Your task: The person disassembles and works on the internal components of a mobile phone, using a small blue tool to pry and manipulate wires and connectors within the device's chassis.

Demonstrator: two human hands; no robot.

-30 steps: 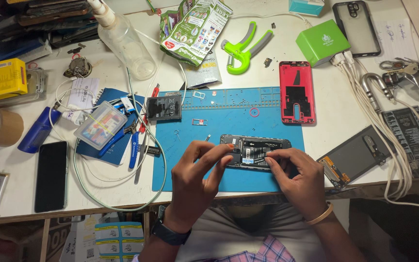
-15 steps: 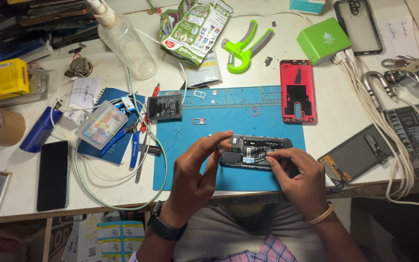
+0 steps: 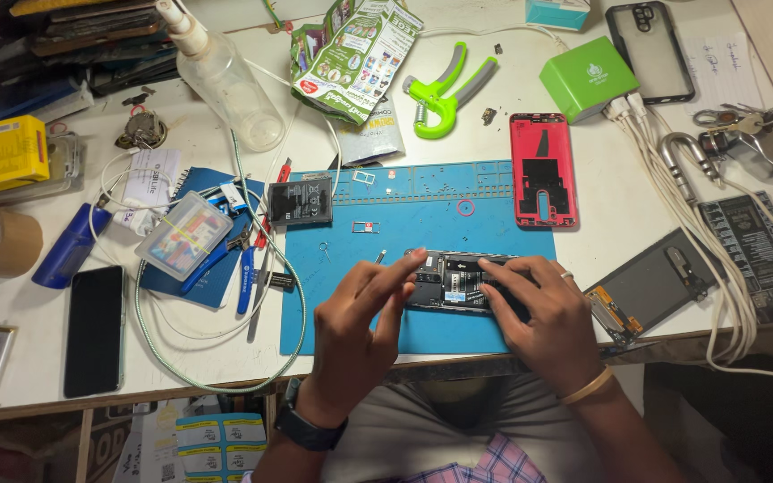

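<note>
Looking down from the head camera, I see an opened black smartphone with its back cover off [image 3: 460, 282], circuit board and metal shields exposed, lying flat across the near edge of a blue rubber repair mat [image 3: 422, 224] on the white desk [image 3: 583, 197]. My right hand [image 3: 543, 317] rests on the phone's right end, fingers [image 3: 503, 268] curled down over it and pinning it. My left hand [image 3: 355, 326] hovers at the phone's left end, thumb and forefinger pinched almost together, the forefinger tip touching the phone's upper left corner; I cannot tell whether anything small sits between them.

A red plastic phone back cover [image 3: 543, 170] lies at the mat's far right corner, and a black rectangular battery [image 3: 299, 200] at its far left. A small clear plastic box [image 3: 183, 235], left of the mat, rests on a dark blue notebook [image 3: 191, 277]; it holds small mixed parts I cannot make out. Further back a clear plastic bottle with a white nozzle [image 3: 230, 80] lies tilted, looking nearly empty.
</note>
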